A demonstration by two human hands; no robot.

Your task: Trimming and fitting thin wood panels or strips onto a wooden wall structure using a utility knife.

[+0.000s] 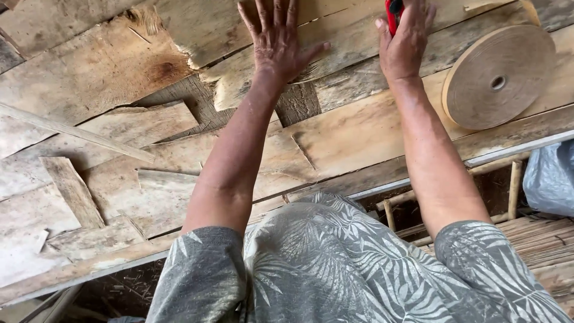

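Observation:
My left hand [278, 39] lies flat with fingers spread on a sheet of thin wood veneer [335, 45] at the top middle of the head view. To its right, my right hand [405, 42] is closed around a red tool [393, 13], most of it hidden by the fingers, pressed onto the same sheet. Overlapping veneer sheets [335, 143], rough and torn at the edges, cover the whole bench [508, 152] beneath both arms.
A large roll of brown paper tape [499, 78] lies flat at the right of the bench. Loose veneer strips [72, 191] lie at the left. Below the bench edge are bamboo poles [514, 188], a grey plastic bag [550, 179] and stacked slats [544, 239].

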